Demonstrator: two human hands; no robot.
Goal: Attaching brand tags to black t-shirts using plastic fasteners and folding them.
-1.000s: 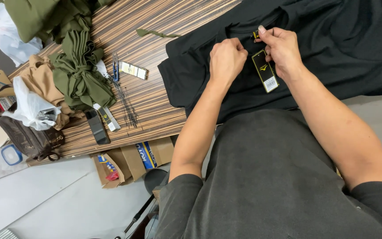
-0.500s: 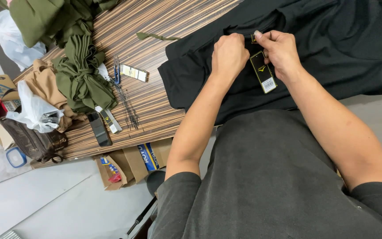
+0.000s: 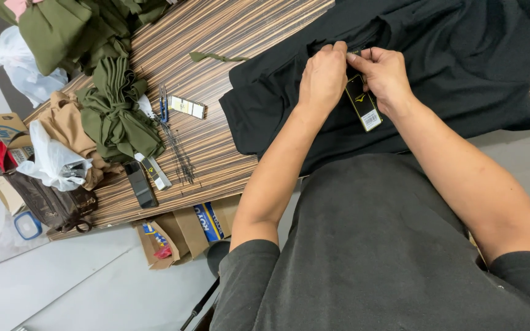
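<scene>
A black garment (image 3: 461, 55) lies spread on the striped wooden table (image 3: 216, 37). My left hand (image 3: 323, 76) pinches the garment's fabric near its neck edge. My right hand (image 3: 384, 76) sits right beside it, fingertips touching the same spot. A black hang tag (image 3: 363, 103) with a yellow mark and a white label hangs from that spot, between my two hands. What the fingertips pinch besides fabric is hidden.
Olive green garments (image 3: 115, 113) are piled at the table's left, with tan cloth (image 3: 69, 125), white plastic bags (image 3: 50, 160) and a dark brown bag (image 3: 47, 202). Loose tags (image 3: 186, 107), a black strip (image 3: 141, 184) and thin pins (image 3: 176, 147) lie nearby. Cardboard boxes (image 3: 179, 236) stand under the table edge.
Both hands have kept working at the same spot on the garment's neck edge. The tag hangs a little lower between them. The view has shifted slightly.
</scene>
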